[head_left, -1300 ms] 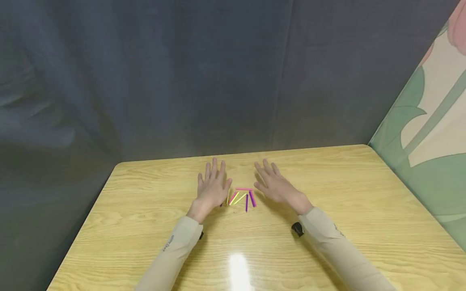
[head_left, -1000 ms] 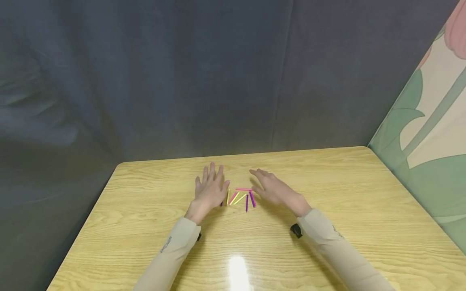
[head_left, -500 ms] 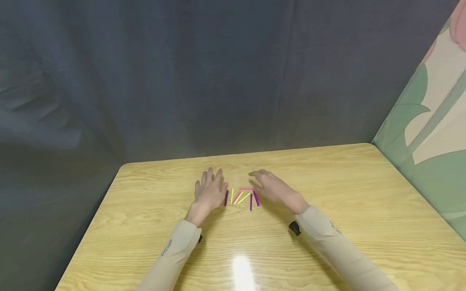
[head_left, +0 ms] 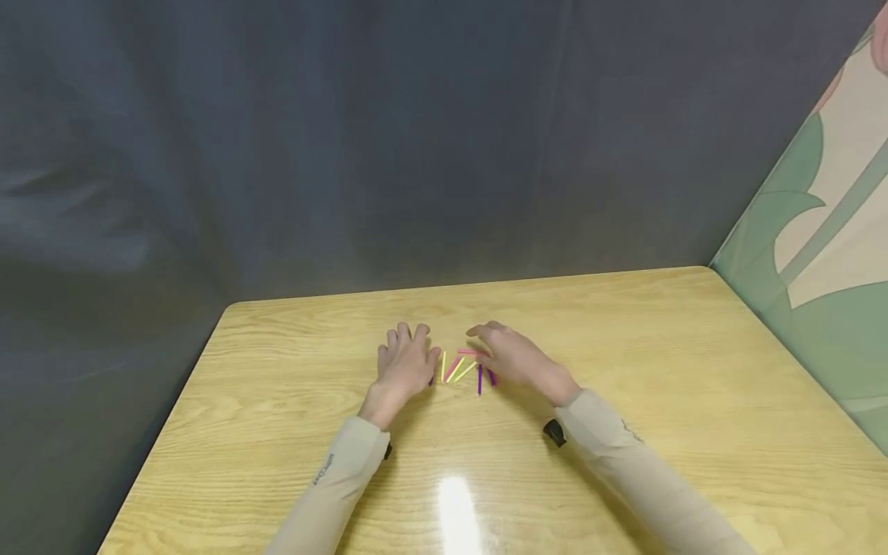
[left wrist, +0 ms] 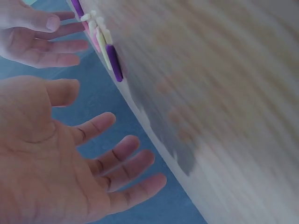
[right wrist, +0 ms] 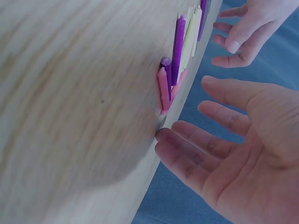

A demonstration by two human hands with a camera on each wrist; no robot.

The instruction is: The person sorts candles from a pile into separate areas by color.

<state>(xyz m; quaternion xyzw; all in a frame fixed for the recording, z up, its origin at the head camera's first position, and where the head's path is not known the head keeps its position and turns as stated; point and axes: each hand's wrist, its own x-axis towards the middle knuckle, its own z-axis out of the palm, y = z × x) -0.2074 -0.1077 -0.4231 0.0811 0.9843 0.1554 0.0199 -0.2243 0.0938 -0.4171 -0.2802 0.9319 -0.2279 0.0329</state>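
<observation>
1. Both hands have come closer together since a moment ago: my left hand (head_left: 402,368) came in, and my right hand (head_left: 518,360) now hides bits of the small sticks (head_left: 465,372).
2. My left hand has its fingers apart and a little bent, and it holds nothing.
3. My right hand has loose, bent fingers, and it holds nothing too.
4. Yellow sticks (right wrist: 188,39), pink sticks (right wrist: 163,88) and purple sticks (right wrist: 178,51) lie on the wood table (head_left: 277,462) between my hands.
5. One purple stick (head_left: 431,380) peeks out just beside my left hand.
6. Dark cloth (head_left: 381,154) hangs behind the table, and a wall (head_left: 819,262) with green leaves is on my right.
</observation>
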